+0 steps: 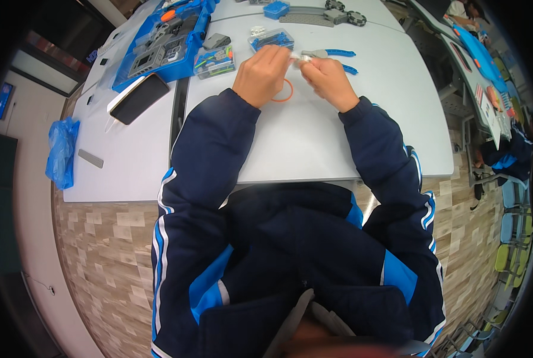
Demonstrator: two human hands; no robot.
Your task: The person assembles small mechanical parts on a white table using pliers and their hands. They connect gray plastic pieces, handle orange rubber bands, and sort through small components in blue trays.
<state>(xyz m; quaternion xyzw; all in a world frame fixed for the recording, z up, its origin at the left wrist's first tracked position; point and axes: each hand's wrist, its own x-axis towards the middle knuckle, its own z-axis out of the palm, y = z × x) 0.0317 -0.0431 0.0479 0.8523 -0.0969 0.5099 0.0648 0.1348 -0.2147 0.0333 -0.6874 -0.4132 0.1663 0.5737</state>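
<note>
Over the white table [302,140] my two hands meet, fingertips almost touching. My left hand [263,74] is closed in a pinch, and an orange ring-shaped band or cord [291,90] shows beside it. My right hand [331,82] is closed too, at a small whitish piece [304,58] between the hands; its kind is too small to tell. Just beyond my right hand lie pliers with blue handles [340,53]. A clear box of blue pieces [271,40] stands behind my left hand, and a clear box of coloured pieces [214,61] is to its left.
At the left are a blue case of grey parts [164,48], a dark phone [139,98], a grey bar [91,159] and a blue plastic bag [62,152]. Farther back lie a grey perforated plate [307,20] and dark wheels [356,18]. Another person [464,11] is at the upper right.
</note>
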